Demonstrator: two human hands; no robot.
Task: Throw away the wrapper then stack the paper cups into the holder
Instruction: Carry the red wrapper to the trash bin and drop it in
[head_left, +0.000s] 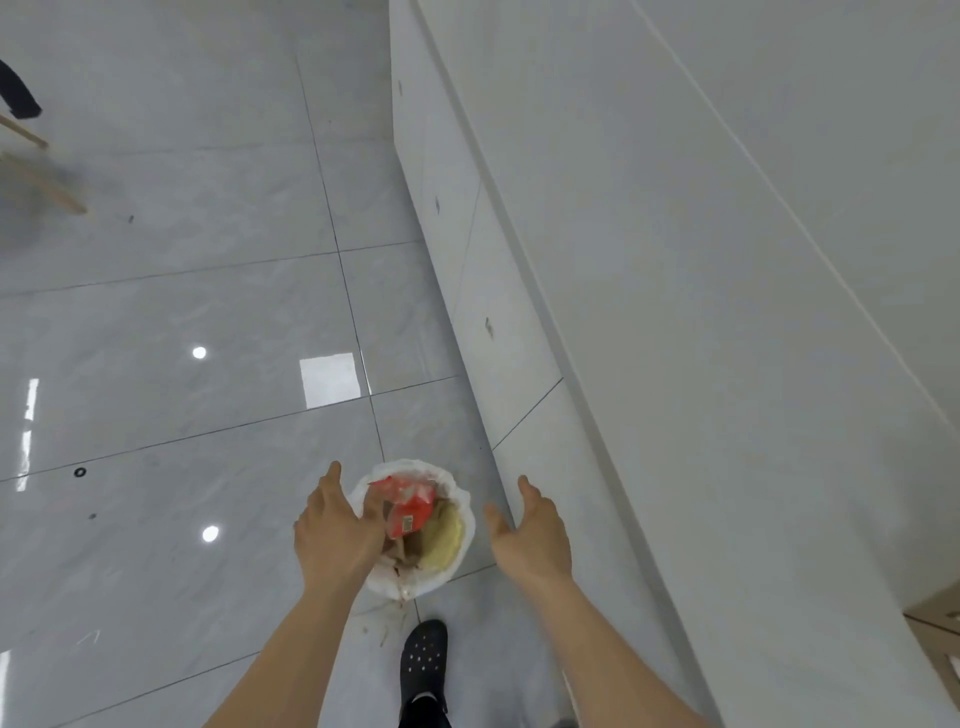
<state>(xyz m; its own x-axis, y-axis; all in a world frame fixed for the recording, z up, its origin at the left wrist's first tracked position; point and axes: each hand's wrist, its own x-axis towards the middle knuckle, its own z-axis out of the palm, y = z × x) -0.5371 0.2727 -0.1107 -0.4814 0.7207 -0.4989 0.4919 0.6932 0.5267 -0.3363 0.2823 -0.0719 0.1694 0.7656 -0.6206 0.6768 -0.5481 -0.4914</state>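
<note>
A white-lined trash bin (464, 540) stands on the floor below me, next to the white counter's base. A red wrapper (410, 506) lies at the top of the rubbish inside it, over yellowish and brown waste. My left hand (335, 535) hovers over the bin's left rim, fingers spread beside the wrapper; whether they still touch it is unclear. My right hand (530, 530) is open to the right of the bin, holding nothing. No paper cups or holder are in view.
A white counter (675, 260) runs along the right side. Glossy grey floor tiles (182, 415) spread to the left. My black shoe (423, 657) is just behind the bin. A cardboard box corner (935, 623) shows at right, wooden chair legs (36, 176) at far left.
</note>
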